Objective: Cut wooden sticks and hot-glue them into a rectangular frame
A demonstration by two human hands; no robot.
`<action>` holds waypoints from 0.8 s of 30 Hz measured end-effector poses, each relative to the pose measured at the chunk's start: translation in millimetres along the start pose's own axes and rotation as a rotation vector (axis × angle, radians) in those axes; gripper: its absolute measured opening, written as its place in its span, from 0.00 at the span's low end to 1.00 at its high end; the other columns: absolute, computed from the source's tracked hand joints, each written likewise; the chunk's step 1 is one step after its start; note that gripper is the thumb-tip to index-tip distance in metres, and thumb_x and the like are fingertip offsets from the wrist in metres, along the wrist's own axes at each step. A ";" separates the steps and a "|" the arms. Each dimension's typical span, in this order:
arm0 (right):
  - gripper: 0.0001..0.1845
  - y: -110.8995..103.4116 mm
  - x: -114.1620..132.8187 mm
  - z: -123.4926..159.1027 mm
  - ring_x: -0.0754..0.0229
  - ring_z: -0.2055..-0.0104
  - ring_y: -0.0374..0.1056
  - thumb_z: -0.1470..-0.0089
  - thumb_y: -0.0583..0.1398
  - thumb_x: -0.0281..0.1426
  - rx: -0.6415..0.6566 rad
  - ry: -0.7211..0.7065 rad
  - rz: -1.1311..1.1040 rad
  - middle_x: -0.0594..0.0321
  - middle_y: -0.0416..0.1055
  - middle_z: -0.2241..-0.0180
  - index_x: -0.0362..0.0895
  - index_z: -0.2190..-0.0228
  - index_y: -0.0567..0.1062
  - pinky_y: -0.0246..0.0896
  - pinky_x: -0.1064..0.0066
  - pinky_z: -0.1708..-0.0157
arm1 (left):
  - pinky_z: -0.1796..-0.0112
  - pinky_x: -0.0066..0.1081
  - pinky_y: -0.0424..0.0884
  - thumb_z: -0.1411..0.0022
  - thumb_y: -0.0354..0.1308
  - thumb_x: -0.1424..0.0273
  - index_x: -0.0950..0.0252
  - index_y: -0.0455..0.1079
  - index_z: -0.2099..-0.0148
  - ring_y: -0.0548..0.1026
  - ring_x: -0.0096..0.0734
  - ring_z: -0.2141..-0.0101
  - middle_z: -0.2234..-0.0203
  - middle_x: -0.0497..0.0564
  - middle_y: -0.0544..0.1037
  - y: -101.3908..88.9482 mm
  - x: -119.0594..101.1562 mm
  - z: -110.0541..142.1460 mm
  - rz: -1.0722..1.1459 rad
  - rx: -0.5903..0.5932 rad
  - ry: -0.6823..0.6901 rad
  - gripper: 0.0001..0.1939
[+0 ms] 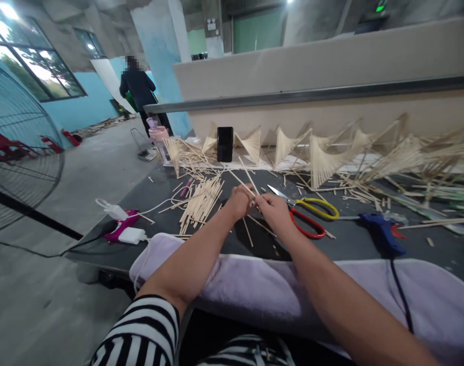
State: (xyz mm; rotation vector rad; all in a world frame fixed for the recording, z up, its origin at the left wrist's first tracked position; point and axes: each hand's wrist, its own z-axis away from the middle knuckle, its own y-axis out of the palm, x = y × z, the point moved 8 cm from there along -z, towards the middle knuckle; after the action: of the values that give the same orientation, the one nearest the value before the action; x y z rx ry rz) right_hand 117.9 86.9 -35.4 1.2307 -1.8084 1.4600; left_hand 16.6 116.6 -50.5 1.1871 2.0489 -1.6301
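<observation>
Left hand [239, 202] and right hand [273, 209], close together, pinched thin wooden sticks [252, 182] above dark tabletop [161, 190]; loose stick pile [201, 201] lay to left, red-and-yellow-handled scissors [292, 202] just beside right hand.

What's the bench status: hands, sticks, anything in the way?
Left hand and right hand close together, gripping thin sticks. Stick ends jutting forward. Scissors beside right hand, possibly in the way.

dark table [159, 189], heap of thin sticks [201, 201], scissors [292, 202], blue glue gun [380, 231], pink power strip [130, 219], lilac cloth [251, 284]
</observation>
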 end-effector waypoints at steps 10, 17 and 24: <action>0.20 -1.8 -27.8 -11.1 0.63 0.78 0.59 0.51 0.50 0.40 -0.019 0.112 0.049 0.65 0.63 0.85 0.41 0.80 0.75 0.48 0.73 0.77 | 0.54 0.36 0.61 0.49 0.46 0.81 0.65 0.72 0.59 0.67 0.37 0.56 0.59 0.57 0.71 -0.6 -4.4 -0.4 -0.389 -0.027 0.132 0.18; 0.20 -2.8 -32.0 -13.7 0.63 0.77 0.60 0.50 0.50 0.38 -0.008 0.120 0.086 0.64 0.65 0.84 0.41 0.77 0.76 0.49 0.74 0.77 | 0.62 0.29 0.65 0.53 0.49 0.79 0.69 0.70 0.53 0.69 0.29 0.67 0.66 0.52 0.75 -7.2 4.9 -2.9 0.252 -0.064 -0.030 0.22; 0.21 6.9 -28.3 -12.9 0.65 0.79 0.58 0.48 0.49 0.39 0.085 0.081 0.129 0.65 0.64 0.85 0.41 0.78 0.75 0.47 0.75 0.79 | 0.75 0.23 0.59 0.45 0.52 0.63 0.68 0.72 0.57 0.68 0.23 0.74 0.71 0.51 0.75 4.4 10.5 -3.0 0.783 -0.018 -0.183 0.17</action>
State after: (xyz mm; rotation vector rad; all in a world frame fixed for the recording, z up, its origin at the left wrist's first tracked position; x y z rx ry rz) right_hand 123.1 108.5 -58.2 1.0959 -1.8170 1.6488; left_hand 14.0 123.9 -59.4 1.5021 1.2313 -1.2546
